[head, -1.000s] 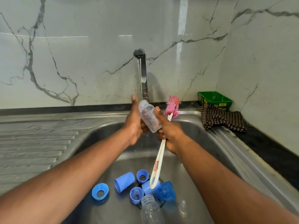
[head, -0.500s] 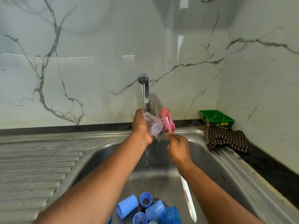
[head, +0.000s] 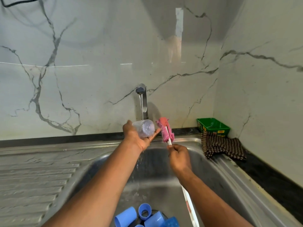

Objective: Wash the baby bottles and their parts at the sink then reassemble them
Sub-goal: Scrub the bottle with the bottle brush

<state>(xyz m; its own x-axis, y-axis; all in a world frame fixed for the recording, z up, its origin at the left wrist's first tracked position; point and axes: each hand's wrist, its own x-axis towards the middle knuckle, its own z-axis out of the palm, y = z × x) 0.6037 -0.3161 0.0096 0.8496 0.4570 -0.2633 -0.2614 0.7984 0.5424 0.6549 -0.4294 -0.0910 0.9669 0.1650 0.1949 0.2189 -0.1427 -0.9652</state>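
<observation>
two hands are busy just in front of the tap (head: 142, 102), our landmark. our left hand (head: 138, 138) cradles the clear bottle (head: 144, 127) on its side directly under the spout, thumb over the near side and fingers spread beneath it, so the grip is a loose wrap rather than a clamp. its closed base faces us and the stream strikes its upper side. our right hand (head: 179, 157), a little right of the tap and nearer to us, is curled round the white handle of the bottle brush (head: 164, 131). its pink sponge head stands just right of the bottle; whether they touch we cannot quite tell.

we judge the bottle light, stiff and slick when wet, so it is best taken round the barrel with thumb opposed, not by the rim. the sponge head is soft and will give; the long handle steers best held close to the head, as now.

well below the tap, on the floor of the sink (head: 205, 164), lie the blue caps and rings (head: 144, 216), not yet reassembled. right of the tap sit a green tub (head: 213, 126) and a checked cloth (head: 221, 148).
</observation>
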